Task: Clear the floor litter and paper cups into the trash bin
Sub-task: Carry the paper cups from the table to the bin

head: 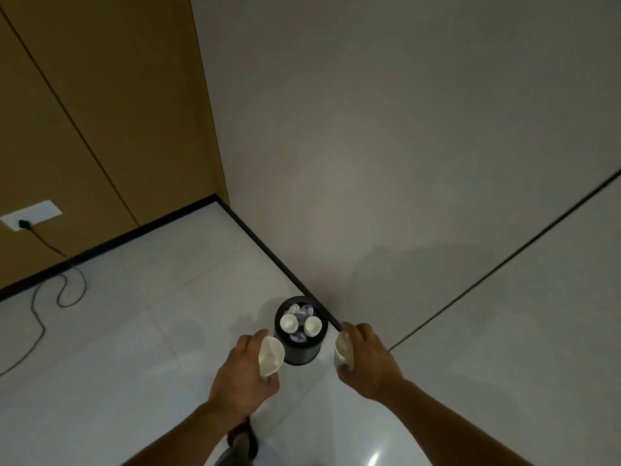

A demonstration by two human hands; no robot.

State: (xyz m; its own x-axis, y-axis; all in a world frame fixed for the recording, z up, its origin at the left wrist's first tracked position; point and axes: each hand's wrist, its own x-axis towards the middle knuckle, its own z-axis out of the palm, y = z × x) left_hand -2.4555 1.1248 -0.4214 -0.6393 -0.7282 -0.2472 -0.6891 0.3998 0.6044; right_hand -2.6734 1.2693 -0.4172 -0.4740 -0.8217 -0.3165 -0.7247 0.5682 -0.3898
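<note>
Gripping a paper cup (270, 355) in curled fingers, the left hand (242, 368) hovers just left of the black trash bin (302, 352). The right hand (366, 359) clasps a second cup (342, 351) just right of it, both arms outstretched. Binned cups (289, 323) and crumpled paper (299, 309) lie inside.
</note>
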